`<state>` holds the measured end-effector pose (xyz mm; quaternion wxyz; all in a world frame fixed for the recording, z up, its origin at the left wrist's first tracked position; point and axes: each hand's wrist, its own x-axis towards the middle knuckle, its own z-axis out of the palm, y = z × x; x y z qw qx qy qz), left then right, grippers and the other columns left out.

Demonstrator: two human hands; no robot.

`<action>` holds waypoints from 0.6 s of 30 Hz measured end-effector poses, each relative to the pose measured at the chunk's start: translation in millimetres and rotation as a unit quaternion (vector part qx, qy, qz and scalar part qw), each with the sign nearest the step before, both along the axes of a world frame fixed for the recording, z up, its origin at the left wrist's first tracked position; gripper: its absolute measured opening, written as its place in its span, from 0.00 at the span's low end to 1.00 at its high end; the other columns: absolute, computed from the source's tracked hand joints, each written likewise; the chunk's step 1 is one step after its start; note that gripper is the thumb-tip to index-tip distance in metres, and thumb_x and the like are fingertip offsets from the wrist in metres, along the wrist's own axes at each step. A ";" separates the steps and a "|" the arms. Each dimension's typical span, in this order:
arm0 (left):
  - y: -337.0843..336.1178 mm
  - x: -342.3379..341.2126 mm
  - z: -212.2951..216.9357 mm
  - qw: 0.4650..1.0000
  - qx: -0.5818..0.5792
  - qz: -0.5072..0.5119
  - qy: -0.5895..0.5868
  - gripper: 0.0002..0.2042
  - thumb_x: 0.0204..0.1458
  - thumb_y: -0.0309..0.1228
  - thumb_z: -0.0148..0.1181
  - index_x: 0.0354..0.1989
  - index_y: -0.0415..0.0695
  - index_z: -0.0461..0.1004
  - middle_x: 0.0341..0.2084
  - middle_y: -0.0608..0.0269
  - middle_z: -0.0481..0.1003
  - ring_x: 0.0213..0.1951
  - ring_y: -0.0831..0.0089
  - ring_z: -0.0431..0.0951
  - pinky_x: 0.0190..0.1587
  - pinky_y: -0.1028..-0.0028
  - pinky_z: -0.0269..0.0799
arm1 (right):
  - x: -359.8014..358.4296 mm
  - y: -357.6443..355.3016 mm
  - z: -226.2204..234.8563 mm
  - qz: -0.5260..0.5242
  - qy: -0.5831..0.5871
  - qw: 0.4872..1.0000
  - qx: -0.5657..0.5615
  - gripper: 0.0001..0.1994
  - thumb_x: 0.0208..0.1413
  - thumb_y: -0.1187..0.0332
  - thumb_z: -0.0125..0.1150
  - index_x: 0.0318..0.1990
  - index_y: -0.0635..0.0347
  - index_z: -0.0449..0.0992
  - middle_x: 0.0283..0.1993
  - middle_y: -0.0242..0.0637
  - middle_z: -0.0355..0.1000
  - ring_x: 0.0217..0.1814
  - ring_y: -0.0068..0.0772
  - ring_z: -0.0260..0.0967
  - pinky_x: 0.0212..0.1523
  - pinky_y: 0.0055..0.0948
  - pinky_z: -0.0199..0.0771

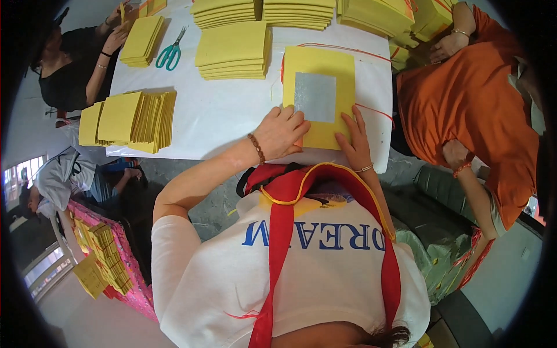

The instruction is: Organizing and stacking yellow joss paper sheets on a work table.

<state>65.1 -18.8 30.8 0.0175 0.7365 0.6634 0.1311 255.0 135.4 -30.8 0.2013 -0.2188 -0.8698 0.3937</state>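
Hands are pressed onto a yellow paper stack (319, 95) with a silver square, set at the near edge of the white table (226, 116). The left hand (281, 132) is loosely curled on its lower left corner, gripping nothing; the right hand (355, 142) is laid flat, fingers spread, on the lower right edge. Green scissors (170, 53) are left well apart, beside other yellow stacks.

We see bare tabletop (232, 116) left of our hands; stacks (233, 51), scissors (170, 53) crowd beyond; fanned sheets (136, 119) block left

No packages, labels, signs or screens show, only stacks of yellow paper.
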 end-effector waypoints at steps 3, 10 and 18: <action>1.5 -5.8 -5.5 0.997 0.018 0.004 -0.073 0.16 0.38 0.38 0.62 0.35 0.44 0.72 0.30 0.61 0.68 0.37 0.63 0.68 0.37 0.69 0.66 | 3.9 7.6 -0.8 0.023 0.003 0.998 -0.054 0.21 0.52 0.64 0.53 0.54 0.60 0.66 0.66 0.47 0.46 0.68 0.45 0.44 0.63 0.35 0.47; 15.5 -31.9 -11.0 0.894 -0.129 0.036 -0.427 0.09 0.49 0.34 0.56 0.29 0.41 0.75 0.23 0.55 0.75 0.28 0.61 0.74 0.32 0.69 0.69 | 10.0 21.7 2.8 0.048 0.034 0.965 -0.254 0.26 0.60 0.49 0.35 0.54 0.60 0.67 0.68 0.41 0.41 0.70 0.37 0.36 0.65 0.32 0.39; 26.0 -50.0 -24.7 0.827 -0.228 0.043 -0.512 0.09 0.51 0.32 0.55 0.33 0.39 0.75 0.24 0.62 0.75 0.29 0.76 0.72 0.36 0.75 0.68 | 11.3 23.1 -4.9 0.052 0.043 0.947 -0.314 0.31 0.58 0.43 0.35 0.53 0.61 0.68 0.69 0.37 0.40 0.70 0.34 0.37 0.65 0.31 0.40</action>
